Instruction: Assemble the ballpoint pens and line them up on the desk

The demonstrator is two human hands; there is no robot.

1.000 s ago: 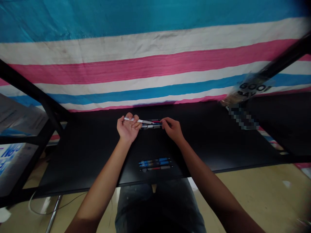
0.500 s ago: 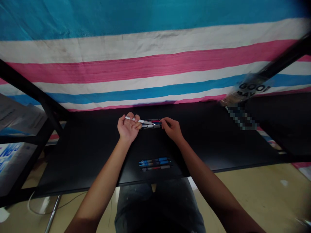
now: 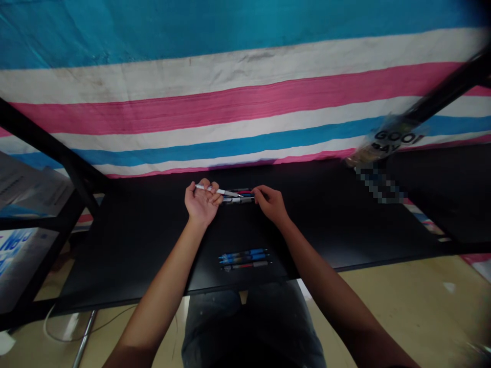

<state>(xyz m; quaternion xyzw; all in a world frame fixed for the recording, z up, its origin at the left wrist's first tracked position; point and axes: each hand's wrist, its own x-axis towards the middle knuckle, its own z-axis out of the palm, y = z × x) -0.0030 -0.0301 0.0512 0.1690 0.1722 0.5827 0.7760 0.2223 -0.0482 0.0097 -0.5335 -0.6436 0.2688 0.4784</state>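
My left hand [image 3: 202, 203] is turned palm up over the black table, its fingers curled round a white pen [image 3: 209, 189]. The pen's tip points right, over a small row of pens [image 3: 238, 200] lying side by side. White, red and dark barrels show in that row, partly covered by my hands. At the row's right end is my right hand [image 3: 269, 202], thumb and forefinger pinched together against the pen ends; whether a pen is between them is hidden. Closer to me lies a second group, blue pens [image 3: 243, 255] and a dark pen with a red mark [image 3: 245, 265].
The black table [image 3: 134, 240] ends in a front edge near my legs. Striped cloth [image 3: 245, 107] hangs behind it. On the right are a lettered clear bag [image 3: 391, 140] and a pixelated object [image 3: 381, 186]. Boxes [image 3: 30, 260] sit on a dark frame at left.
Both hands stay almost where they were, with the white pen still in my left hand. Only a very slight shift of the view and of the pen shows.
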